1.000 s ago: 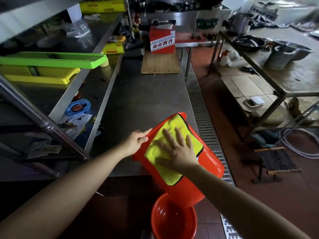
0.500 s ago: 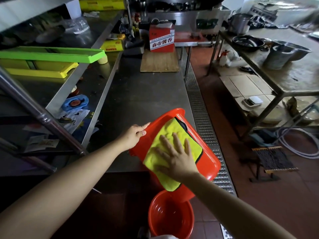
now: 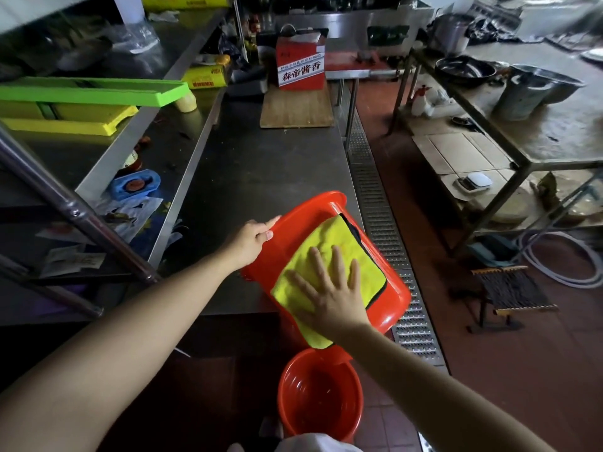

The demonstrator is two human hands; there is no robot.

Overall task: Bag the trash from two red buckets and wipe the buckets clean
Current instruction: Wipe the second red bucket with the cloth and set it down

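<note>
Right now my left hand (image 3: pixel 249 244) grips the upper left rim of the tilted red bucket (image 3: pixel 388 301), fingers curled over the edge and thumb on top, steadying it at the near edge of the steel counter (image 3: pixel 261 171) in the centre of the frame. My right hand (image 3: pixel 329 293) lies flat, fingers straight and spread, pressing the yellow cloth (image 3: pixel 329 246) against the bucket's side wall; it clamps nothing, it only pushes. The cloth covers most of the wall facing me, with a dark trim showing at its upper right edge.

I judge this to be the wiping of the outside of the first bucket. To do it well I would keep the palm's pressure even, sweep the cloth toward the rim and then the base, and let the left hand turn the bucket so each stretch of wall comes under the cloth. The left hold must stay firm, since the bucket overhangs the counter edge and could slip.

The second red bucket (image 3: pixel 321 393) stands upright on the tiled floor (image 3: pixel 489 370) at the bottom centre, directly below the first. Whether it is already clean inside, I cannot tell.
</note>
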